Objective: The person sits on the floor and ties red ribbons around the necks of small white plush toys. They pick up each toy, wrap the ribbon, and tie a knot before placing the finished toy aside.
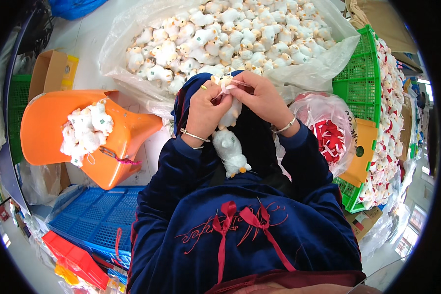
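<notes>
Over my lap, a small white plush toy (pixel 230 115) sits between my two hands, its head toward the big bag. My left hand (pixel 206 109) is closed, with thumb and fingers pressed together at the toy's neck. A narrow pale pink ribbon (pixel 225 88) runs across the neck between my fingertips. Opposite, my right hand (pixel 264 98) pinches the ribbon. Whether the ribbon is knotted is hidden by the fingers. Just below, a second white plush toy (pixel 230 153) with an orange tip lies on my lap, touched by neither hand.
Ahead lies a clear plastic bag (pixel 323 68) heaped with white plush toys. An orange chair (pixel 44 130) at left carries several more. At right are a bag of red pieces (pixel 330 139) and a green crate (pixel 355 83); a blue crate (pixel 95 213) stands lower left.
</notes>
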The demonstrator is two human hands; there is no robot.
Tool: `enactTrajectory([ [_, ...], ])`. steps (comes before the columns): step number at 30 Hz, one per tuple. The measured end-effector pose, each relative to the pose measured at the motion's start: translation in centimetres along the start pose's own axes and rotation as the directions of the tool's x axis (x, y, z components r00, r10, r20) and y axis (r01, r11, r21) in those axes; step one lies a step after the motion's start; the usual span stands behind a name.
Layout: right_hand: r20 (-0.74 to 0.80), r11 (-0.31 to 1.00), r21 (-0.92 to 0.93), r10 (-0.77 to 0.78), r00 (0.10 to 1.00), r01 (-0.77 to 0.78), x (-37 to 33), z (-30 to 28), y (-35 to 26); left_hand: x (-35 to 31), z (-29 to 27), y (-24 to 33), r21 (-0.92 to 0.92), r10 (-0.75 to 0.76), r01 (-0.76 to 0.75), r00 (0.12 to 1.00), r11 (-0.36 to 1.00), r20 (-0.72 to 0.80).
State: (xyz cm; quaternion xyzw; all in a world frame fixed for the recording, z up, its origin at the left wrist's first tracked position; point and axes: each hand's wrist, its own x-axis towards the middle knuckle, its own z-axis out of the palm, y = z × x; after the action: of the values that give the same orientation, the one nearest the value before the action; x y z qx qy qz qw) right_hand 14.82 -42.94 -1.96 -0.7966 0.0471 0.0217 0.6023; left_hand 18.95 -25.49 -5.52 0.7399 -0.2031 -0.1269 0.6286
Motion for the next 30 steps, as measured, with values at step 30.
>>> enactTrajectory([
  [30,0.203,0.728,0.538,0.377,0.904,-0.425,3.4,-1.5,0.5,3.0,-1.7,0.2,-0.010,0.024,-0.023,0.997,1.000,0.076],
])
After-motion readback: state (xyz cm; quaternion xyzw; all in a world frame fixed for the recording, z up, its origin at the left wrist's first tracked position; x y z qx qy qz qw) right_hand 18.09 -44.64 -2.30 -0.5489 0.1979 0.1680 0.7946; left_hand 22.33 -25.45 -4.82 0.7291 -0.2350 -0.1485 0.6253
